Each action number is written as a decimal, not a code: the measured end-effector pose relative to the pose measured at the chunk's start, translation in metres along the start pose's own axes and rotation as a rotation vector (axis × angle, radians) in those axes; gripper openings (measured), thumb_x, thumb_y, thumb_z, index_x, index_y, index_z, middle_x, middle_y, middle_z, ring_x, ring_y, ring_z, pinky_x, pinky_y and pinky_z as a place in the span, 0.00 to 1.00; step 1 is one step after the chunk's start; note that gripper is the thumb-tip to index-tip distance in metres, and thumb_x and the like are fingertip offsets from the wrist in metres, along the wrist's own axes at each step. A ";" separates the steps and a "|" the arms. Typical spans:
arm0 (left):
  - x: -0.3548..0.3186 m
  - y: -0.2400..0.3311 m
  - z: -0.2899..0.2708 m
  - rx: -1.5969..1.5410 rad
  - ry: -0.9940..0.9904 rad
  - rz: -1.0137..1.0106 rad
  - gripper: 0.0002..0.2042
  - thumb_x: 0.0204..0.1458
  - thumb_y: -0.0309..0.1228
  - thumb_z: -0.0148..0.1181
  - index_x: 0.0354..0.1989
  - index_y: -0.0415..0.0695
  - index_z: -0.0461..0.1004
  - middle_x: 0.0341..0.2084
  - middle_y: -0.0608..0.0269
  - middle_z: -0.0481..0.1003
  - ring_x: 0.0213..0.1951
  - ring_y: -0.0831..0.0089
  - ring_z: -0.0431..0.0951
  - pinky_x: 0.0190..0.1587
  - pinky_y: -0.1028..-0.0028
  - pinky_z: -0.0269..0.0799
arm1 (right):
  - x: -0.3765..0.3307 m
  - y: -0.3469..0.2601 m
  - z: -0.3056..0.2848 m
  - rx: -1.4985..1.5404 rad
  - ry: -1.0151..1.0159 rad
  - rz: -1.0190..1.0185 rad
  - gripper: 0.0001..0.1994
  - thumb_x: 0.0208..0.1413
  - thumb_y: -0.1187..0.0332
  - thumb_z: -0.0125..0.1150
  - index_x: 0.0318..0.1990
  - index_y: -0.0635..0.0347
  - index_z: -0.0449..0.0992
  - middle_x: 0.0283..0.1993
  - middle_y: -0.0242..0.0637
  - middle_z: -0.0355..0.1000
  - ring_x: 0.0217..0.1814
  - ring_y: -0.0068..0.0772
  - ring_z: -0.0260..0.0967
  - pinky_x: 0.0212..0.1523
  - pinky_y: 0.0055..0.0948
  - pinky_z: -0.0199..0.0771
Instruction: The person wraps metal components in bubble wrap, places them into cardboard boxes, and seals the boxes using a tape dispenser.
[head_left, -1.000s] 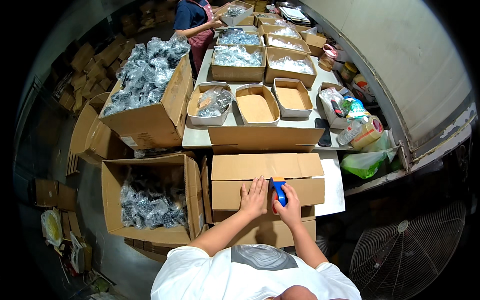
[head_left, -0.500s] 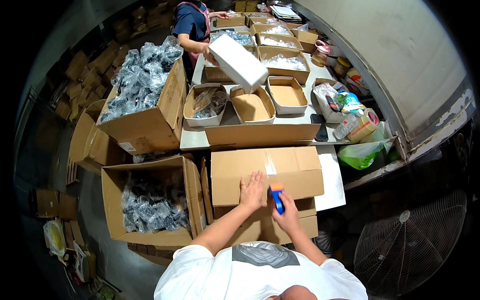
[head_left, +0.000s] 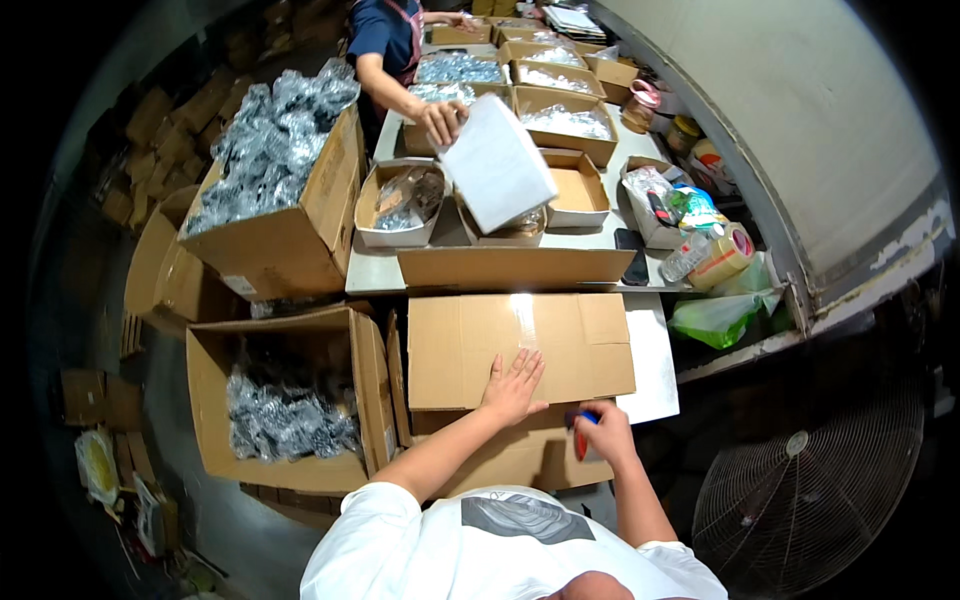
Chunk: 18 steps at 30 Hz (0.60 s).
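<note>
Right grip [head_left: 607, 432] is closed around a blue-and-red tape dispenser [head_left: 588, 417], which sits mostly behind the fingers, just off the near edge of a flat brown carton [head_left: 590, 365]. I can't tell whether dispenser and cardboard touch. Left of that grip, the left hand [head_left: 513, 388] lies open, fingers spread and pressing nothing but the carton's top. Beyond it a shiny strip of clear tape [head_left: 524, 320] runs across the top toward the far edge.

Farther left of both hands stands an open box [head_left: 270, 470] holding bubble-wrapped pieces [head_left: 290, 415], and behind it a taller carton [head_left: 270, 245] heaped with more. Ahead of the grips, past an upright cardboard panel [head_left: 520, 268], a co-worker's hand [head_left: 440, 122] holds a white box [head_left: 498, 165] tilted above the trays on the white surface [head_left: 368, 272]. Well to the right of the right grip is a large wire-caged fan [head_left: 797, 445].
</note>
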<state>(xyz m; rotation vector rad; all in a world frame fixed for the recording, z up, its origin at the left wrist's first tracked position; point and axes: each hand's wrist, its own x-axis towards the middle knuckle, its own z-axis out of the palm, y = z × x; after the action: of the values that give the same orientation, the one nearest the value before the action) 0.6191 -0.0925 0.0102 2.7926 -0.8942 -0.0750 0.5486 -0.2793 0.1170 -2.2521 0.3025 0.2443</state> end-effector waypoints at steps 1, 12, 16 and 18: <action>-0.002 0.007 0.008 -0.010 0.000 -0.022 0.40 0.48 0.60 0.47 0.65 0.46 0.50 0.66 0.61 0.46 0.68 0.62 0.42 0.60 0.39 0.35 | 0.003 -0.020 -0.007 -0.098 0.113 -0.254 0.14 0.43 0.73 0.61 0.39 0.69 0.76 0.36 0.45 0.74 0.36 0.37 0.73 0.39 0.29 0.72; -0.109 0.002 0.034 -0.366 0.586 -0.811 0.34 0.43 0.35 0.62 0.59 0.39 0.56 0.54 0.49 0.57 0.58 0.56 0.55 0.58 0.50 0.47 | 0.127 -0.058 0.077 -0.721 0.107 -0.737 0.19 0.44 0.68 0.61 0.47 0.59 0.72 0.57 0.40 0.60 0.56 0.48 0.56 0.52 0.47 0.58; -0.106 0.016 0.069 -0.679 0.927 -1.122 0.38 0.41 0.38 0.66 0.59 0.36 0.52 0.53 0.43 0.55 0.56 0.55 0.54 0.59 0.58 0.49 | 0.237 -0.099 0.122 -0.322 -0.372 -0.882 0.25 0.48 0.61 0.61 0.52 0.65 0.67 0.51 0.52 0.66 0.54 0.53 0.61 0.57 0.40 0.61; -0.081 0.002 0.066 -1.079 0.971 -0.876 0.36 0.41 0.41 0.68 0.56 0.36 0.58 0.52 0.48 0.61 0.54 0.60 0.61 0.55 0.62 0.57 | 0.274 -0.124 0.144 -0.380 -0.673 -0.703 0.30 0.49 0.56 0.62 0.55 0.66 0.65 0.49 0.52 0.69 0.53 0.48 0.65 0.55 0.37 0.63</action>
<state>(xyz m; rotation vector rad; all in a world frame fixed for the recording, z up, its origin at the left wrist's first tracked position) 0.5445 -0.0592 -0.0552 1.6079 0.5089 0.4673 0.8358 -0.1284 0.0399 -2.3235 -0.9374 0.6873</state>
